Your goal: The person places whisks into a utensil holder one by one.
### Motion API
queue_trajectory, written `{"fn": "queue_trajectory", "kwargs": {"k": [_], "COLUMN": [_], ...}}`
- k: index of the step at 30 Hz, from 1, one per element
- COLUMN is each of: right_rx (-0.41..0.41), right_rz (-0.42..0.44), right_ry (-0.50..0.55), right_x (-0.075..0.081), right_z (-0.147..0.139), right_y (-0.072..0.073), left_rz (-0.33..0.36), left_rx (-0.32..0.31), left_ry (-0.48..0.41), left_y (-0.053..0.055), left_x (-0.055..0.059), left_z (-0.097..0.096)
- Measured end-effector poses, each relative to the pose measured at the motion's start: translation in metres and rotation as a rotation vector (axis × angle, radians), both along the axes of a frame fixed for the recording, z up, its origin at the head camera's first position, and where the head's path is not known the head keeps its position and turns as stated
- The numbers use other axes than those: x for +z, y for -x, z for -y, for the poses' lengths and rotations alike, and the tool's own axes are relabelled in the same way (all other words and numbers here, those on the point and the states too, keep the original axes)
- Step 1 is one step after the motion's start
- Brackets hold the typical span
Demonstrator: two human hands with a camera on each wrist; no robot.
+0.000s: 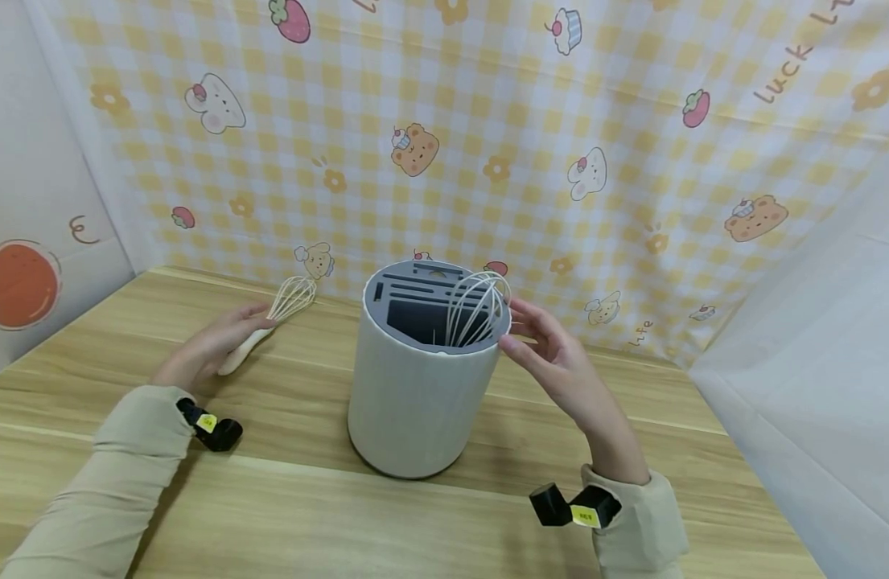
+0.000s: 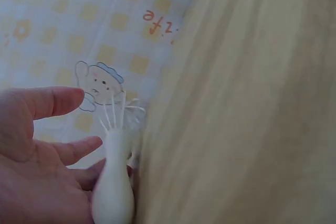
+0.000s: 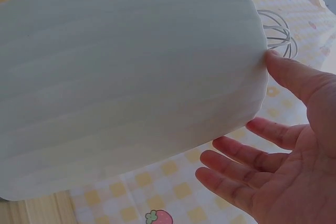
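Here, on the wooden table (image 1: 285, 507), a white ribbed utensil holder (image 1: 415, 394) stands upright near the middle, a little toward the far edge where the checked cloth backdrop (image 1: 487, 121) hangs. A wire whisk (image 1: 479, 310) stands inside the holder, wire head up, leaning against its right rim. The person's right hand (image 1: 553, 354) sits just beside that rim, fingers straight and loosely spread; the thumb tip touches the holder's upper edge in the right wrist view, while the other fingers (image 3: 252, 153) stay clear of the wall and grip nothing.

Over toward the far left edge of the table, a second whisk (image 1: 270, 322) with a white handle lies flat, its wires pointing to the backdrop. The left hand (image 1: 216, 342) rests over the handle, fingers loosely curled about it; the left wrist view shows the handle lying against the palm and fingertips, thumb held apart above it.
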State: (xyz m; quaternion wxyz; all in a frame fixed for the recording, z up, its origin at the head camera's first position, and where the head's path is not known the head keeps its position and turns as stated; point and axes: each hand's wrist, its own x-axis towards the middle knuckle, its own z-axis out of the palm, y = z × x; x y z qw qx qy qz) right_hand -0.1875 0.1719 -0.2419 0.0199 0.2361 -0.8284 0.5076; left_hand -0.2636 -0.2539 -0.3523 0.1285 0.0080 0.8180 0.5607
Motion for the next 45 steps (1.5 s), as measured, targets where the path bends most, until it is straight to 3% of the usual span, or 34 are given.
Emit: {"fn": "queue_trajectory", "kwargs": {"k": [6,15,25,29,32,36,40,45], "right_rx": [0.0,-0.003,0.001,0.004,0.005,0.007,0.009,0.006], "right_rz": [0.005,0.009,0.005,0.002,0.0,0.006,0.014,0.011], "right_ry": [0.0,0.004,0.01,0.01,0.009,0.007,0.008,0.006], "right_x": [0.0,0.0,-0.001,-0.001,0.0,0.0,0.0,0.0], "right_z": [0.0,0.0,-0.001,0.0,0.0,0.0,0.0,0.0], "right_y": [0.0,0.0,0.0,0.0,0.0,-0.001,-0.001,-0.002], "left_rz": [-0.035,-0.065,-0.003,-0.017,-0.03,-0.048,-0.147,-0.318], "left_rx": [-0.018,0.005,0.023,0.03,0.058,0.093,0.13,0.154], "left_ry": [0.02,0.079,0.142,0.144,0.086,-0.062,-0.22,-0.555], "left_y": [0.001,-0.001,-0.004,-0.005,-0.006,-0.008,-0.011,-0.02], "left_x": [-0.009,-0.008,-0.005,-0.004,-0.001,0.009,0.028,0.055], "left_z": [-0.002,-0.002,-0.006,-0.004,-0.003,-0.003,-0.007,-0.023]}}
